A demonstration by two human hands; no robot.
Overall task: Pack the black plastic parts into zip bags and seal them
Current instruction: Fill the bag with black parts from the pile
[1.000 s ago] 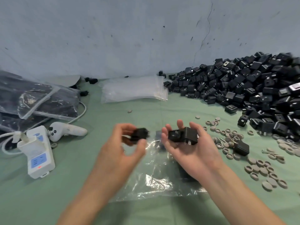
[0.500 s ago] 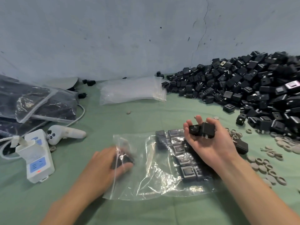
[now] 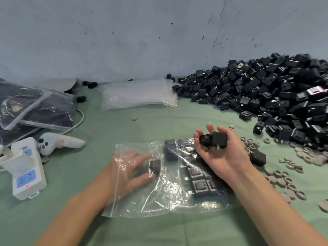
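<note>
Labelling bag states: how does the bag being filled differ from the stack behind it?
Front bag holds rows of black parts; back stack looks empty. Front bag is open around the left hand; back stack lies flat, untouched. Both clear plastic.

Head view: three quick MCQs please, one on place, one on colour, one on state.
1. Where is the left hand?
A) inside the zip bag
B) under the zip bag
C) out of view
2. The table cover is:
A) red
B) green
C) white
3. The right hand is:
A) flat and empty
B) an empty fist
C) holding black parts
Key:
1 A: its fingers show through the plastic, pinching a black part.
2 B: green cloth lies all round the bag.
3 C: two parts lie in its curled, upturned fingers.
</note>
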